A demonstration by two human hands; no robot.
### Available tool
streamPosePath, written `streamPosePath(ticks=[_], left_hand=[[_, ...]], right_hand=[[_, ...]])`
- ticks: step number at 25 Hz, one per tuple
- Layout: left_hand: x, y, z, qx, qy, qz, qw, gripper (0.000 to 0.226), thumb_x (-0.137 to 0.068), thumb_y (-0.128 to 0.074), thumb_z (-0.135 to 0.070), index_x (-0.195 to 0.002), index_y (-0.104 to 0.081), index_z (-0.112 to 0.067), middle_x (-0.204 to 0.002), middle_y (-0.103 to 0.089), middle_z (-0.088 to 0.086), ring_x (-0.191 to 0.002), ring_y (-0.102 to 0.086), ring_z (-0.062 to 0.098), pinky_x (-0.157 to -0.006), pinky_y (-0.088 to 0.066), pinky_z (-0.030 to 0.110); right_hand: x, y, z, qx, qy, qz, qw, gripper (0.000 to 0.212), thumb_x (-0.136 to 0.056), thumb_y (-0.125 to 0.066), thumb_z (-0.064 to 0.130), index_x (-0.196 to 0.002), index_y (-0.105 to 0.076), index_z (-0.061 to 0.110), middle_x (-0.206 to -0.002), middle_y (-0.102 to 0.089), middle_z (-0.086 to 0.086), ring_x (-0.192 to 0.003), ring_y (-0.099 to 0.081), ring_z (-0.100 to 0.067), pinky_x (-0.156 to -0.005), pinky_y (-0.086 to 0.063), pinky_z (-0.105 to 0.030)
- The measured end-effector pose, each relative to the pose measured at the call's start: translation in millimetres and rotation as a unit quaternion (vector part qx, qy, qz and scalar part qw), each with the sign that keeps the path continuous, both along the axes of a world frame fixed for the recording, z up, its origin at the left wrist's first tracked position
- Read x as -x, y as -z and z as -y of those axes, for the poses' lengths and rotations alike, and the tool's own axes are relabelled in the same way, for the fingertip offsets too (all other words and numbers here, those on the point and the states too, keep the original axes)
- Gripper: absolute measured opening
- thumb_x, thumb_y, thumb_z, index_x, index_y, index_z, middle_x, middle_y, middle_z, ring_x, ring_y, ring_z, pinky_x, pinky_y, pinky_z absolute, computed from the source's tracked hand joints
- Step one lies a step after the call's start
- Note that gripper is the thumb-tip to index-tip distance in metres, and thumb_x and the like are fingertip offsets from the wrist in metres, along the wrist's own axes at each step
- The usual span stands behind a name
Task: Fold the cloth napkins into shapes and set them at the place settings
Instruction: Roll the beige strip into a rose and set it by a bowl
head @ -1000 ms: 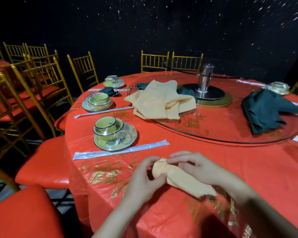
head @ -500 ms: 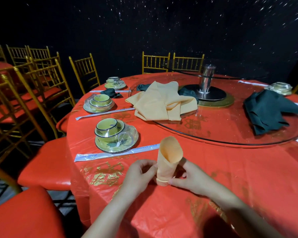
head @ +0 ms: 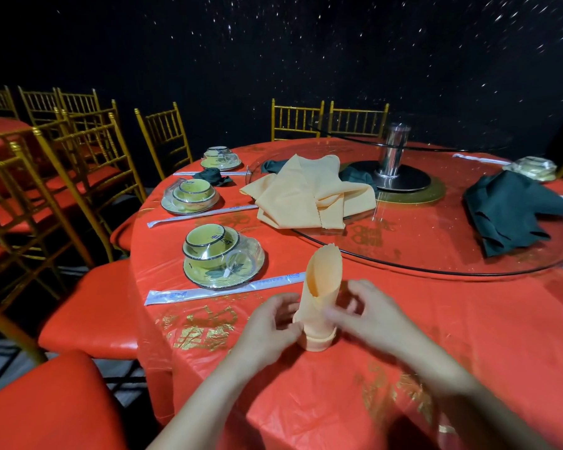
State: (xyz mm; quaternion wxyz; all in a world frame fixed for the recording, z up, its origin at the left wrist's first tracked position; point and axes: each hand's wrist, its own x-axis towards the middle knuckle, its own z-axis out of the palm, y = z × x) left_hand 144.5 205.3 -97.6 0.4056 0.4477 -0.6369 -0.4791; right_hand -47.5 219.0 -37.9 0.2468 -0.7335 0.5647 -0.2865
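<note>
Pinching the base cuff of the folded napkin with the left hand. Curving the blurred right hand against its lower right flank, with no telling whether gripping or merely touching. Standing upright between both hands on the red surface, long axis vertical, open mouth up, about equally near either hand. Lying forward and leftward, just past a wrapped chopstick sleeve: the nearest place setting, on the left hand's side. Probably calling for a short carry outward and left, keeping the cone vertical. Waiting farther out on the glass turntable: loose orange napkins.
</note>
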Motion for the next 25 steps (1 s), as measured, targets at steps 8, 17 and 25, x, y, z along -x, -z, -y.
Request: streamPosePath(ticks=[8, 17, 25], left_hand=[[24, -44, -7, 0.176, -0.222, -0.041, 0.958, 0.021, -0.083, -0.059, -0.014, -0.097, -0.056, -0.029, -0.096, -0.064, -0.008, -0.080, -0.058, 0.000, -0.071, -0.044, 0.010], [37, -80, -10, -0.009, -0.172, -0.124, 0.977, 0.033, -0.073, -0.074, -0.028, -0.095, -0.051, -0.019, -0.062, -0.062, -0.003, -0.058, -0.061, 0.016, -0.070, -0.053, 0.044], [42, -73, -19, -0.079, -0.197, -0.217, 0.953, 0.034, -0.083, -0.047, 0.019, -0.089, -0.052, -0.014, -0.057, -0.060, 0.002, -0.044, -0.056, 0.015, -0.062, -0.045, 0.033]], right_hand=[[-9, -40, 11, 0.088, 0.131, 0.081, 0.984, 0.019, -0.072, -0.076, 0.020, -0.062, -0.067, 0.006, -0.056, -0.059, -0.008, -0.053, -0.042, -0.013, -0.055, -0.036, -0.032], [-19, -28, -6, -0.019, 0.051, 0.214, 0.975, 0.019, -0.083, -0.069, 0.018, -0.066, -0.073, 0.024, -0.060, -0.065, 0.001, -0.052, -0.053, -0.005, -0.047, -0.044, -0.025], [-14, -5, -20, -0.008, 0.180, 0.343, 0.922, 0.016, -0.094, -0.053, 0.013, -0.079, -0.057, 0.015, -0.063, -0.056, -0.008, -0.041, -0.048, -0.002, -0.035, -0.041, -0.019]])
